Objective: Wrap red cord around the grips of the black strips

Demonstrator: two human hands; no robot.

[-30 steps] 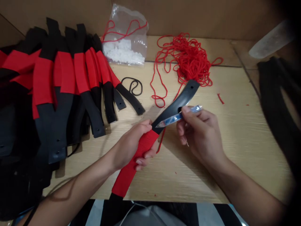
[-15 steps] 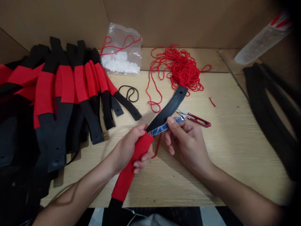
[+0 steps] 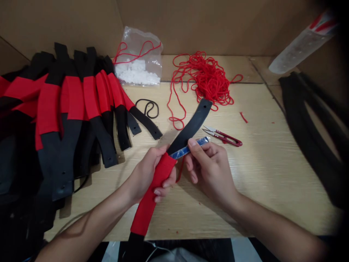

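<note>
My left hand point(image 3: 152, 173) is closed around a red fabric sleeve point(image 3: 152, 196) on a curved black strap point(image 3: 192, 125), whose upper end with a hole sticks out toward the back. Between the thumb and fingers of my right hand point(image 3: 211, 165) is a flat blue strip point(image 3: 188, 148) in clear wrapping. The strip's lower end meets the sleeve's mouth, beside the black strap. How deep it sits inside is hidden. A bit of red cord point(image 3: 180, 170) hangs behind the strip. Red-handled thread snips point(image 3: 225, 137) lie just beyond my right hand.
A heap of black straps with red sleeves point(image 3: 73, 96) fills the left side. At the back are a clear bag of white pieces point(image 3: 137, 71) and a tangle of red cord point(image 3: 211, 78). Bare black straps point(image 3: 302, 120) and a translucent tube point(image 3: 297, 49) stand right. A black cord point(image 3: 148, 108) lies mid-table.
The blue strip and my right hand have shifted slightly down toward the sleeve, and less of the strip shows. My left hand keeps its grip. The whole view has moved a little.
</note>
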